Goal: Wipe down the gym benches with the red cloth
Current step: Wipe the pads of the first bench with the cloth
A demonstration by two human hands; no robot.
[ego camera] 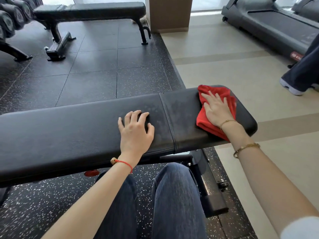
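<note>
A black padded gym bench (72, 131) runs across the view in front of me. The red cloth (215, 94) lies crumpled on its right end pad. My right hand (216, 109) presses flat on the cloth with fingers spread. My left hand (136, 130) rests on the bench's long pad just left of the seam, fingers apart and slightly curled, holding nothing. Damp streaks show on the pad near the seam. A second black bench (96, 9) stands farther off on the rubber floor.
A dumbbell rack (12, 19) stands at the far left. A treadmill (269, 23) sits at the top right, and another person's leg and shoe (296, 78) are at the right edge. A brown pillar (170, 14) stands behind. My legs are under the bench.
</note>
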